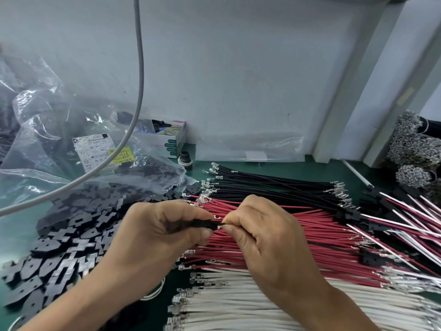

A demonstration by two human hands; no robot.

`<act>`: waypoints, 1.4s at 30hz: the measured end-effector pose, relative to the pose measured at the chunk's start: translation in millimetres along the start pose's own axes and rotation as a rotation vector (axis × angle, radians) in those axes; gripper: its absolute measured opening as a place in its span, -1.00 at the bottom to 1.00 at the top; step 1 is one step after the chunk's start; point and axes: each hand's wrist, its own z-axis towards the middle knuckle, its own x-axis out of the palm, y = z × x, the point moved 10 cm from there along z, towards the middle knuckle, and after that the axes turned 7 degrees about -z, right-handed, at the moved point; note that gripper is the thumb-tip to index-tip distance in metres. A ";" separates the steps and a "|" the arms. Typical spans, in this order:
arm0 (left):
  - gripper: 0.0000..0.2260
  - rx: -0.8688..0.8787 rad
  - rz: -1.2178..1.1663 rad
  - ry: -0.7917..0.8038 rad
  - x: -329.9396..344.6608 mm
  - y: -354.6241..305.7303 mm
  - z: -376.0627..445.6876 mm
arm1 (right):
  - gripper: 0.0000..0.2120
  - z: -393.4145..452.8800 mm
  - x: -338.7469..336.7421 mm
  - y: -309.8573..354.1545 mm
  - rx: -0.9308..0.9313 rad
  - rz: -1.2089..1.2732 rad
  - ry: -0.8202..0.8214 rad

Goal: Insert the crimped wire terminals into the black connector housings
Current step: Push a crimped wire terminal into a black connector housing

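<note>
My left hand (pixel 164 232) grips a black connector housing (pixel 202 224) between thumb and fingers, above the wire rows. My right hand (pixel 262 235) pinches a wire at its crimped terminal (pixel 218 219), the metal tip right at the housing's open end. The wire's colour is hidden by my fingers. Below lie rows of black wires (pixel 274 187), red wires (pixel 322 235) and white wires (pixel 238 311), all with metal terminals on their ends. A heap of loose black housings (pixel 71 237) covers the mat at the left.
Clear plastic bags (pixel 47 130) with labels sit at the back left under a hanging grey cable (pixel 140 75). A small open box (pixel 167 137) stands by the wall. Finished assemblies (pixel 393 223) lie at the right, with wire bundles (pixel 415 149) behind them.
</note>
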 end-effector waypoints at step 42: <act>-0.61 -0.399 -0.651 0.046 -3.7 42.0 8.1 | -0.88 -0.8 -28.7 -14.7 0.169 0.081 0.002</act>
